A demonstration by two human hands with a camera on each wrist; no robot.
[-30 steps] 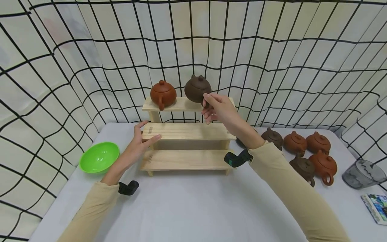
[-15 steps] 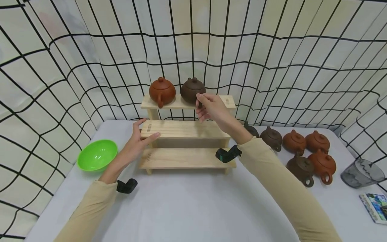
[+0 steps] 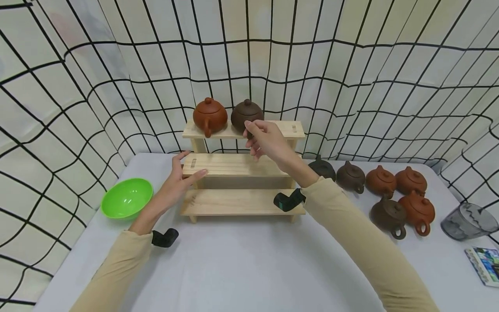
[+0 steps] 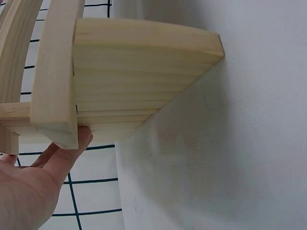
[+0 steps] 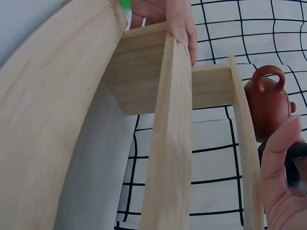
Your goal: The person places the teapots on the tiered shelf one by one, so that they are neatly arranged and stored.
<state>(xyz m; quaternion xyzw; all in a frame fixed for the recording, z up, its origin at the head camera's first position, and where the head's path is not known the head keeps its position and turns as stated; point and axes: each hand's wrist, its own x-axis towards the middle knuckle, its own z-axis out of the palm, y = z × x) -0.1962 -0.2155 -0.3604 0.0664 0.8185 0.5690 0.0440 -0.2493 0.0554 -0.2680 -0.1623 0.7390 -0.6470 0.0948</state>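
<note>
A dark brown teapot (image 3: 247,113) sits on the top tier of a three-step wooden display shelf (image 3: 241,164). My right hand (image 3: 269,141) pinches its handle between thumb and fingers, covering most of that handle. Left of it on the same tier stands a reddish-brown teapot (image 3: 209,116), its handle facing me; the right wrist view also shows this red teapot (image 5: 271,108) beside my right thumb. At the left end of the middle tier, my left hand (image 3: 177,177) grips the board, thumb on top. From the left wrist, the left hand (image 4: 38,179) shows at the shelf's end.
Several more teapots, dark brown and reddish, stand in a group on the table's right, among them a red teapot (image 3: 417,210). A green bowl (image 3: 127,198) lies at left. A clear grey cup (image 3: 465,223) and a small box (image 3: 483,264) lie far right. Black netting (image 3: 249,78) hangs behind.
My right hand has lowered the dark brown teapot and moved it left, onto the top tier beside the red one. The left hand keeps its grip on the shelf.
</note>
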